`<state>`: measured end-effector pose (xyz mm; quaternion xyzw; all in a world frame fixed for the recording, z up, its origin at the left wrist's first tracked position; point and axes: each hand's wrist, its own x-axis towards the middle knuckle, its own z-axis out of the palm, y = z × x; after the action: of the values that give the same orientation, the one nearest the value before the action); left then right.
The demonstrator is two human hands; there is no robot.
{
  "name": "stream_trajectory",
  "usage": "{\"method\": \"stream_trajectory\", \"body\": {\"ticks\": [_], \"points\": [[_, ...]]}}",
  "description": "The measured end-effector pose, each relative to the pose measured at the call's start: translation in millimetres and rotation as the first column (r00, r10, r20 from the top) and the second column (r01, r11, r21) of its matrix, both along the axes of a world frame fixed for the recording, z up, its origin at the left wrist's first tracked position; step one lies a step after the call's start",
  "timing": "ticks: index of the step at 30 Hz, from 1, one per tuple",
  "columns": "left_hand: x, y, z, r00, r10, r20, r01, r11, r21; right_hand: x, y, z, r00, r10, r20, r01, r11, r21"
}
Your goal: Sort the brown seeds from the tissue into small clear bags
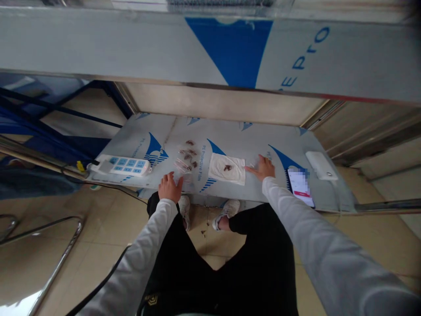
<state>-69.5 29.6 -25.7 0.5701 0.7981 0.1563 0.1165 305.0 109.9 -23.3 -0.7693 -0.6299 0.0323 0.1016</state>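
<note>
My left hand (170, 187) rests at the front edge of the film-covered shelf (158, 125), fingers apart and holding nothing I can see. Just beyond it lie several small clear plastic bags (185, 165) with dark brown pieces in or around them. My right hand (263, 168) is right of a white cloth or tissue (219, 175), its index finger stretched toward the cloth's right edge. A few small brown pieces (227, 167) sit in the middle of the cloth. Something clear, perhaps a bag, lies by my right fingers, too faint to make out.
A white power strip (130, 166) with blue sockets lies at the left. Right of my right hand are a phone (300, 186) with a lit screen and a white box-shaped device (320, 165). An upper shelf (131, 48) crosses above. Small bits lie on the floor.
</note>
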Motion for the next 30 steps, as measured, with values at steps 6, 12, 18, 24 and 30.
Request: {"method": "stream_trajectory", "body": {"ticks": [6, 12, 18, 24, 30], "points": [[3.9, 30.3, -2.8, 0.993, 0.114, -0.006, -0.113, 0.974, -0.198, -36.7, -58.8, -5.0, 0.913, -0.017, -0.407, 0.240, 0.830, 0.503], [5.1, 32.6, 1.6, 0.996, 0.084, -0.005, -0.084, 0.982, -0.170, -109.2, -133.0, -8.9, 0.736, -0.012, -0.676, 0.392, 0.822, 0.413], [15.3, 4.4, 8.7, 0.970, -0.232, 0.071, 0.237, 0.969, -0.073, -148.5, -166.1, -12.7, 0.640, 0.072, -0.765, 0.282, 0.904, 0.322], [15.3, -26.5, 11.3, 0.940, -0.260, 0.220, 0.278, 0.959, -0.059, -149.9, -162.1, -4.0, 0.601, 0.074, -0.796, 0.266, 0.920, 0.287], [24.0, -31.8, 30.7, 0.909, -0.109, 0.403, 0.111, 0.994, 0.019, -160.1, -159.3, 8.3, 0.608, 0.115, -0.786, 0.178, 0.945, 0.275]]}}
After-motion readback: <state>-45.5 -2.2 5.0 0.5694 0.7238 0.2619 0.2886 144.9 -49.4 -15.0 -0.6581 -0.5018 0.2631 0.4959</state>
